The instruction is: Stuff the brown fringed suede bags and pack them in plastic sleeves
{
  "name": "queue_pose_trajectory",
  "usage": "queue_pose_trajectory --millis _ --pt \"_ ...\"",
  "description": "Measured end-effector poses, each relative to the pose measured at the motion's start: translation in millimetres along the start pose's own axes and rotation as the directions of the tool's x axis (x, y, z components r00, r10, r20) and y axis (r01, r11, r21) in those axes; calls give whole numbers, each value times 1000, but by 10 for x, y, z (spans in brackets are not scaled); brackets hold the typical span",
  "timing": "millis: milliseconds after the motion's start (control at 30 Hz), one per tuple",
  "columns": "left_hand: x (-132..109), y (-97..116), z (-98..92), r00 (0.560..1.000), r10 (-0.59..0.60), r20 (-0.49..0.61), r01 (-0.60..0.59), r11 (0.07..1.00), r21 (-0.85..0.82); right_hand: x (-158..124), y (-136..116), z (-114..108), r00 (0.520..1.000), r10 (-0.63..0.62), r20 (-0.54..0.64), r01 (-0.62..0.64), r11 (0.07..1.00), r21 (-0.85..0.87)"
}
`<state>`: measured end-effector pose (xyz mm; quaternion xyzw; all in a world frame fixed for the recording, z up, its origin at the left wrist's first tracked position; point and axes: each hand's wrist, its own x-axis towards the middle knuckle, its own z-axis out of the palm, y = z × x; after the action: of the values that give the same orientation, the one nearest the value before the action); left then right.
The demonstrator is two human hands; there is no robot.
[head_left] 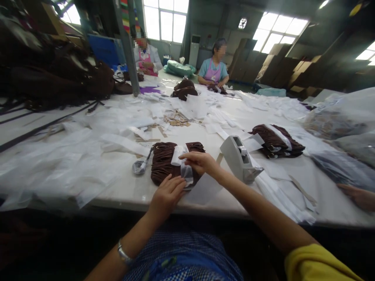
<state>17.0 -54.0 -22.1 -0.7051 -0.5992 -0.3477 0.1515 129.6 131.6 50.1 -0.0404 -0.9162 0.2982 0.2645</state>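
A brown fringed bag (164,164) lies flat on the table in front of me, with a white paper strip (177,155) across its middle. My right hand (200,160) is over the strip, index finger stretched along it and the other fingers bent in on the paper; its thumb is hidden. At the bag's lower edge my left hand (168,192) rests with extended fingers, touching the bag and the strip's lower end. A small clear-wrapped piece (139,167) sits at the bag's left side. Right of the bag stands a grey tape dispenser (238,160).
Another wrapped brown bag (277,141) lies to the right. White paper sheets (96,156) cover the left, and cardboard scraps (177,119) lie behind. A metal post (129,50) rises at the far left. Two people work across the table; another person's hand (359,196) shows at right.
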Motion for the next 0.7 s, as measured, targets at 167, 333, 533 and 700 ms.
queue_pose_trajectory --millis 167,333,533,700 --pt "-21 -18 23 998 35 -58 -34 999 17 356 212 172 928 -154 338 265 913 -311" --pt "-47 -32 43 995 54 -80 -53 998 17 392 221 17 831 -138 540 346 887 -307" --pt "-68 -33 70 993 46 -110 -47 999 0 421 135 -90 680 -232 696 603 717 -350" --pt "-77 -23 76 994 23 -108 -24 1000 -6 520 5 -80 589 -231 775 711 603 -361"
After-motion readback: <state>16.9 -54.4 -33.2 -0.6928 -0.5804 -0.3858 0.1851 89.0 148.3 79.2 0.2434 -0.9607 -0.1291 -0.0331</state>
